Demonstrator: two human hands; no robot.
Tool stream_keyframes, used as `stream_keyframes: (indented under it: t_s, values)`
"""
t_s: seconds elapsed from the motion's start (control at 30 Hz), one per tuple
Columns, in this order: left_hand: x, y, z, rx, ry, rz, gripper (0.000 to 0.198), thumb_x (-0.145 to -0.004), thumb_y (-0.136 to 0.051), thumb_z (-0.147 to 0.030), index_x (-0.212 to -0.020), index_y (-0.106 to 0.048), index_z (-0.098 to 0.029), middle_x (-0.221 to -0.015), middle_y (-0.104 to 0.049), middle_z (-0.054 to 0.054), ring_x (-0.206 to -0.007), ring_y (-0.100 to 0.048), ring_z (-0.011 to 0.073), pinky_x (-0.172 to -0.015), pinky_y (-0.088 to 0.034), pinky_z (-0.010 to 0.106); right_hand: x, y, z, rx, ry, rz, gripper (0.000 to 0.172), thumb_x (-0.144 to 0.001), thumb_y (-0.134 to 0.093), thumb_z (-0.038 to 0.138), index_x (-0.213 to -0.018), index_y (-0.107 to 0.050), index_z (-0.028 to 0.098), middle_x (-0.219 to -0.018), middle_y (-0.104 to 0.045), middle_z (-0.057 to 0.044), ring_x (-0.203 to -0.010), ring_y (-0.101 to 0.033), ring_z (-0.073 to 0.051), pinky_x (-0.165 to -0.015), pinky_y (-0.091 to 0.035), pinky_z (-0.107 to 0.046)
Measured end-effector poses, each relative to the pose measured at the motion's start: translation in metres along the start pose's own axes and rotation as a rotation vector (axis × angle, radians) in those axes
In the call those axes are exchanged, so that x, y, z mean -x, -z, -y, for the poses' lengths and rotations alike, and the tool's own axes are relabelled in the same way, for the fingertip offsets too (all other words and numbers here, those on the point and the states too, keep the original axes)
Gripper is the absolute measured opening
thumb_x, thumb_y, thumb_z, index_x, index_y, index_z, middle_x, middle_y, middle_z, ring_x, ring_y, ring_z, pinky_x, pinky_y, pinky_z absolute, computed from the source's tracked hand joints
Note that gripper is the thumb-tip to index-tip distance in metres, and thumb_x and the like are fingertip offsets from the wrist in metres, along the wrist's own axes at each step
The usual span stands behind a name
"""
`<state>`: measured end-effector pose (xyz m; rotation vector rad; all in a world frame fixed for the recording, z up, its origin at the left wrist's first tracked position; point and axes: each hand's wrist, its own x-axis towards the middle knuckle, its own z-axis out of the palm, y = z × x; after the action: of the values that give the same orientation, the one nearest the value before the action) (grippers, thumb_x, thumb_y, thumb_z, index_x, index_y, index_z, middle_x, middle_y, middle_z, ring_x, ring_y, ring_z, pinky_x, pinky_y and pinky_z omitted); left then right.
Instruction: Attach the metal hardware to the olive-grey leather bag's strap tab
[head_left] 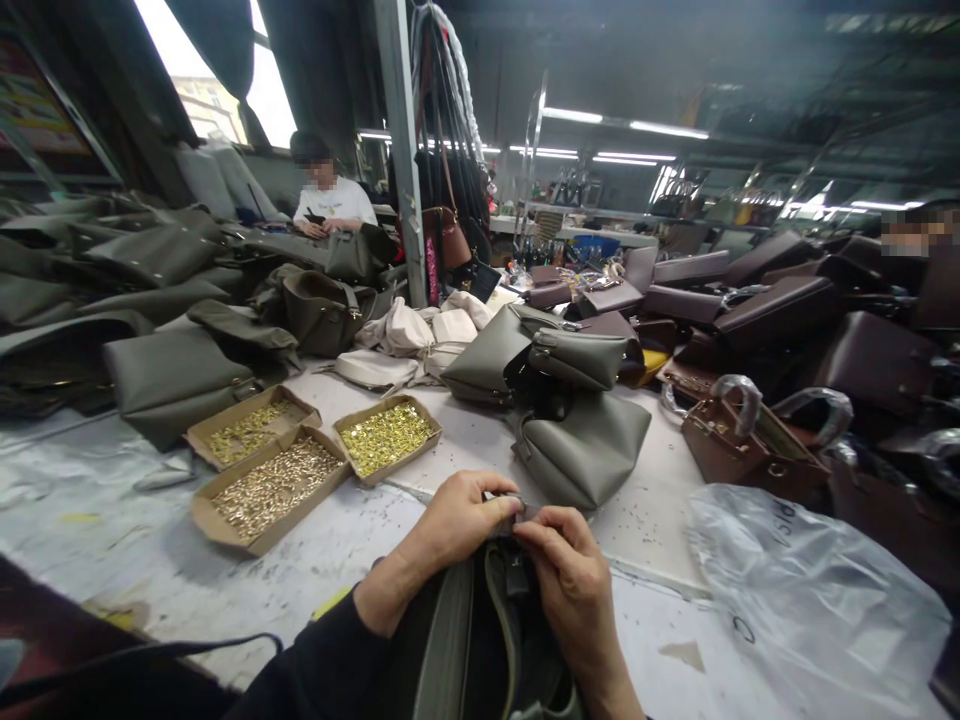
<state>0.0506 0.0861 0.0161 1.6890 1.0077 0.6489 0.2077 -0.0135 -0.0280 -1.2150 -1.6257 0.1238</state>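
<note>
A dark grey-green handbag (pixel 444 640) lies open in front of me, its opening and inner lining facing me. My left hand (pixel 461 520) is closed, with thumb and fingers pinching the far edge of the bag. Right beside it, my right hand (pixel 574 575) is closed too, its fingertips pinched at the same edge. Whatever small part sits between the fingertips is mostly hidden. Just beyond my hands rests a grey-green bag (pixel 592 445) with a smaller pouch (pixel 577 355) on top.
Cardboard trays of small metal fittings stand left: a copper-coloured lot (pixel 266 490) and brighter gold ones (pixel 390 437). Grey-green bags (pixel 169 375) pile up at left, dark brown handbags (pixel 750 435) at right. A clear plastic bag (pixel 817 590) lies near right. A co-worker (pixel 334 200) sits behind.
</note>
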Motion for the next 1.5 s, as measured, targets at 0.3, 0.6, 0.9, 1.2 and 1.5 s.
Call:
stream_keyframes:
  t_s: [0.3, 0.6, 0.9, 1.2, 1.5]
  values:
    - [0.005, -0.005, -0.003, 0.102, 0.04, -0.084, 0.026, -0.071, -0.073, -0.039, -0.088, -0.077, -0.019, -0.082, -0.076, 0.003, -0.078, -0.065, 0.0205, -0.07, -0.047, 0.03, 0.009, -0.004, -0.006, 0.038, 0.091, -0.064, 0.03, -0.1, -0.058, 0.005, -0.119, -0.072, 0.025, -0.098, -0.054, -0.004, -0.089, -0.056, -0.014, -0.072, -0.051, -0.024]
    - [0.01, 0.0, -0.001, 0.156, 0.024, -0.079, 0.022, -0.074, -0.071, -0.036, -0.087, -0.078, -0.019, -0.084, -0.077, 0.002, -0.081, -0.068, 0.0201, -0.076, -0.048, 0.029, 0.008, -0.008, -0.003, 0.189, 0.273, -0.109, 0.033, -0.096, -0.059, -0.002, -0.119, -0.072, 0.018, -0.09, -0.056, -0.005, -0.083, -0.05, -0.016, -0.072, -0.046, -0.028]
    - [0.013, -0.002, -0.005, 0.124, -0.004, -0.07, 0.019, -0.078, -0.068, -0.033, -0.089, -0.079, -0.022, -0.087, -0.078, 0.001, -0.086, -0.069, 0.0205, -0.081, -0.049, 0.029, 0.006, -0.009, 0.002, 0.244, 0.183, -0.087, 0.031, -0.096, -0.056, 0.0, -0.113, -0.073, 0.019, -0.088, -0.056, -0.005, -0.08, -0.052, -0.017, -0.068, -0.045, -0.029]
    - [0.013, -0.002, -0.009, 0.138, 0.012, -0.072, 0.021, -0.077, -0.069, -0.033, -0.09, -0.079, -0.02, -0.088, -0.077, 0.002, -0.085, -0.068, 0.0206, -0.08, -0.049, 0.029, 0.007, -0.011, 0.001, 0.265, 0.155, -0.084, 0.023, -0.098, -0.056, 0.001, -0.11, -0.069, 0.016, -0.087, -0.056, -0.005, -0.08, -0.05, -0.017, -0.069, -0.044, -0.03]
    - [0.015, -0.002, -0.01, 0.141, 0.021, -0.056, 0.024, -0.077, -0.069, -0.035, -0.092, -0.079, -0.02, -0.092, -0.078, 0.004, -0.088, -0.068, 0.0226, -0.083, -0.05, 0.031, 0.007, -0.012, 0.001, 0.269, 0.164, -0.106, 0.025, -0.098, -0.056, 0.002, -0.111, -0.07, 0.018, -0.088, -0.056, -0.005, -0.079, -0.051, -0.017, -0.069, -0.044, -0.03]
